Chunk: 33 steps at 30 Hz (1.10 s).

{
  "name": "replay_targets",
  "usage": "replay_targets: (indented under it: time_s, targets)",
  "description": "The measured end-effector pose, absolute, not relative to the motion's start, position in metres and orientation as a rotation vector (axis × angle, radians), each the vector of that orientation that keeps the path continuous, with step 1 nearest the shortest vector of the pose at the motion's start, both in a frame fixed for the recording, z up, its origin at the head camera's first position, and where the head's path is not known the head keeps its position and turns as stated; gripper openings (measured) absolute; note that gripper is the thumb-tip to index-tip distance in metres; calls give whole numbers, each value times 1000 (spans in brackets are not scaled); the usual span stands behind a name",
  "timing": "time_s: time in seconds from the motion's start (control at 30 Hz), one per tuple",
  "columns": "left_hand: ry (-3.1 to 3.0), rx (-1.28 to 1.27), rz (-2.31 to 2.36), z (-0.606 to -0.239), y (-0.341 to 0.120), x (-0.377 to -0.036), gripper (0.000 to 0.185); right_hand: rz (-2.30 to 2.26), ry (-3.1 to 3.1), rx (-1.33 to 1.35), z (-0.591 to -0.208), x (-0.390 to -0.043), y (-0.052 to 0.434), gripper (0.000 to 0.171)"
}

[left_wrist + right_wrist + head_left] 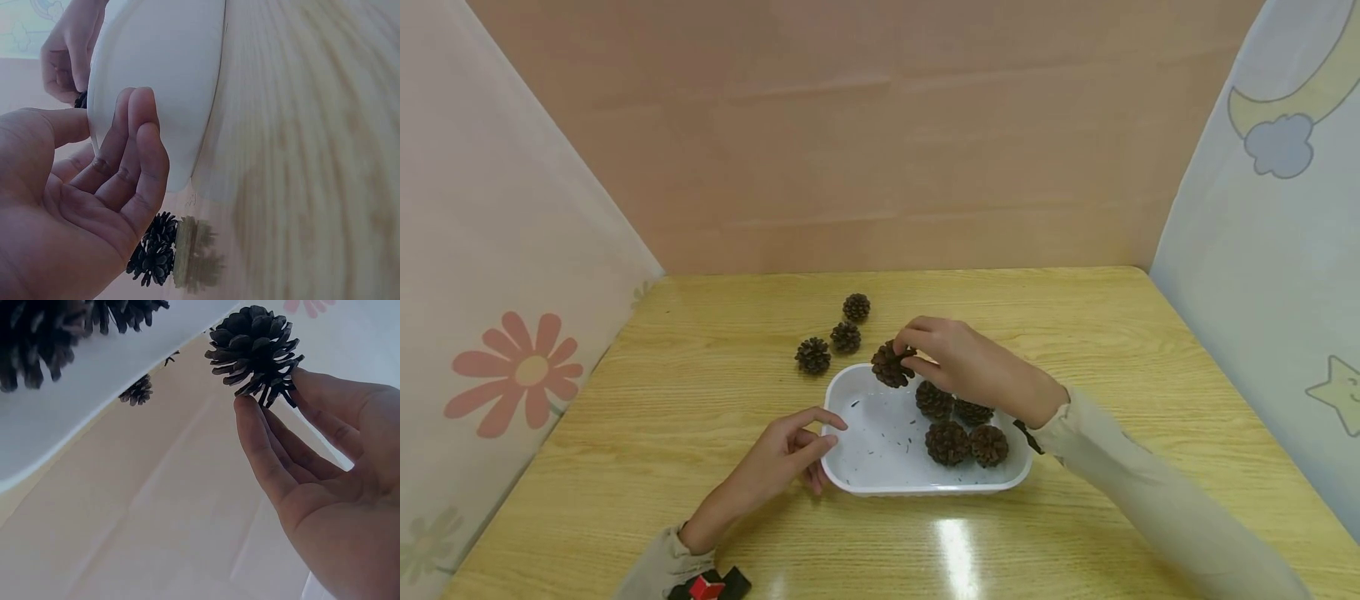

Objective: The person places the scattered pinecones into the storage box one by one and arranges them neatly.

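We take the white tray (850, 483) on the wooden table (1075, 317) as our reference and proceed from left to right.

Left of the tray, our left hand (778, 467) rests at the tray's near left corner. The fingers (140, 144) are loosely extended and lie against the tray's outer wall; the hand grips nothing. The left wrist view confirms this contact: the fingertips touch the white wall while the thumb stands apart from it.

Beyond the tray's far left corner, three loose pine cones (846, 337) lie on the table in a short diagonal row, each apart from the tray and from one another.

At the tray's far rim, the held pine cone (891, 365) hangs over the edge, partly above the tray's interior. Our right hand (962, 362) pinches it between the thumb and the fingertips (250, 419); the remaining fingers are fairly straight. The right wrist view shows the cone clear of the tray surface and held at its base.

Inside the tray's right half, four pine cones (947, 442) sit clustered and touching. Small dark scale fragments (880, 417) are scattered across the left half of the tray floor.

Right of the tray, our right sleeve (1150, 500) crosses the table from the near right.
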<state>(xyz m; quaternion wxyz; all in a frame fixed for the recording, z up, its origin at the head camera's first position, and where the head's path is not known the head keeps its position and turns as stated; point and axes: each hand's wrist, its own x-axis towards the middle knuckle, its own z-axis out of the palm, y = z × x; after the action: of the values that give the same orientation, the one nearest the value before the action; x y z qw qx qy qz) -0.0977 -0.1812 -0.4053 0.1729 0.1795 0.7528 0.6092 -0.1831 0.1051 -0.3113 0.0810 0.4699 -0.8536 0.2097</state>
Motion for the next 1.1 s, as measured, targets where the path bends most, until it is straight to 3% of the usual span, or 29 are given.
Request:
replay_targets:
  time_s: [0.67, 1.1]
  targets:
    - [2140, 502, 1727, -405, -182, -98, 35, 611, -2692, 1492, -325, -172, 104, 13]
    - [2133, 507, 1725, -405, -182, -99, 35, 488, -2740, 1497, -331, -183, 94, 12]
